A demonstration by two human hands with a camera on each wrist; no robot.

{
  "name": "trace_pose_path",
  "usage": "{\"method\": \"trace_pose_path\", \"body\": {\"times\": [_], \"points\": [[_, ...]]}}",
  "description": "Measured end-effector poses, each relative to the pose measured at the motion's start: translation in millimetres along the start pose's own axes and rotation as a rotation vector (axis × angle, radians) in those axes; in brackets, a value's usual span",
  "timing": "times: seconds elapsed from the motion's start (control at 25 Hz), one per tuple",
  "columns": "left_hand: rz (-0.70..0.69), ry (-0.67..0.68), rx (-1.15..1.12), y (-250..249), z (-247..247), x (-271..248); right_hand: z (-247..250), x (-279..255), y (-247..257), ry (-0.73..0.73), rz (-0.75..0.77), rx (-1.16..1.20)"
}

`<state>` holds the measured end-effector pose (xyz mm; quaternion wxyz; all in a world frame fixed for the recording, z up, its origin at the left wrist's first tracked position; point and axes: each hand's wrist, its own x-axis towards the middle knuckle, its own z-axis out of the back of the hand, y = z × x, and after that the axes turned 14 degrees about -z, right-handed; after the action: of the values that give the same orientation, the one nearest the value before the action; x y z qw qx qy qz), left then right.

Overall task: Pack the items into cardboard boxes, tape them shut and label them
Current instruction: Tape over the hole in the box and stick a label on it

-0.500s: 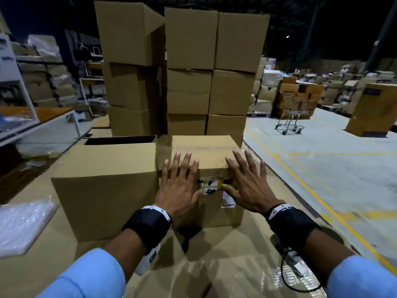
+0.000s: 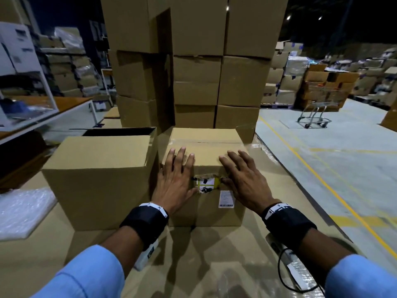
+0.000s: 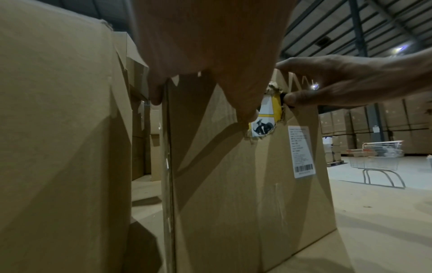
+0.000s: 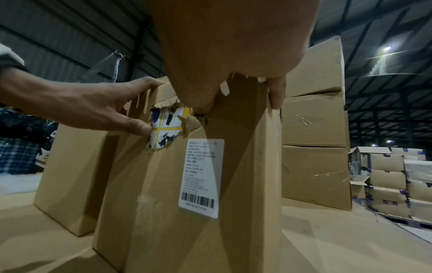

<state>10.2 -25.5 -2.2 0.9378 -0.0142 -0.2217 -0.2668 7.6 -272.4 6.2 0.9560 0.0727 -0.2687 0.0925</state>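
Tape runs across the top of the closed cardboard box [image 2: 206, 145], which stands on a cardboard-covered work surface [image 2: 214, 254] just right of a taller open box [image 2: 101, 168]; the gap between the two is narrow, and whether they touch cannot be told. The left hand [image 2: 175, 181] lies flat over the box's near top edge, fingers straight and spread onto the lid, thumb down on the front face; it holds nothing. The right hand [image 2: 242, 179] lies the same way at the right, fingers extended on the lid, its thumb tip at the edge of a ragged hole [image 2: 207, 183] torn in the front face. Through the hole shows a yellow-and-white printed pack [image 4: 166, 127]; only a corner of it is seen, and its pictures are too small to make out. Below and right of the hole is a white barcode label [image 4: 202, 177], its lines of text blurred beyond reading. In both wrist views the palm fills the upper picture and hides the lid. Behind rises a stack of plain cartons [image 2: 214, 61], cut off at the top. A shopping trolley [image 2: 315, 112] stands well apart on the floor at right, and a sheet of bubble wrap [image 2: 21, 209] lies at the left, partly out of view.
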Motion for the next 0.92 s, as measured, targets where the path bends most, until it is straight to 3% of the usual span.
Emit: {"method": "trace_pose_path", "body": {"times": [0.24, 0.52, 0.92], "points": [[0.031, 0.056, -0.039, -12.0, 9.2, 2.7, 4.4, 1.9, -6.4, 0.020, -0.011, 0.001], [0.001, -0.141, -0.040, -10.5, 43.6, 22.5, 45.5, 31.7, -15.0, -0.030, -0.027, 0.105], [-0.043, -0.094, 0.025, -2.9, 48.0, 23.3, 52.3, 42.9, -9.8, -0.025, -0.063, 0.054]]}}
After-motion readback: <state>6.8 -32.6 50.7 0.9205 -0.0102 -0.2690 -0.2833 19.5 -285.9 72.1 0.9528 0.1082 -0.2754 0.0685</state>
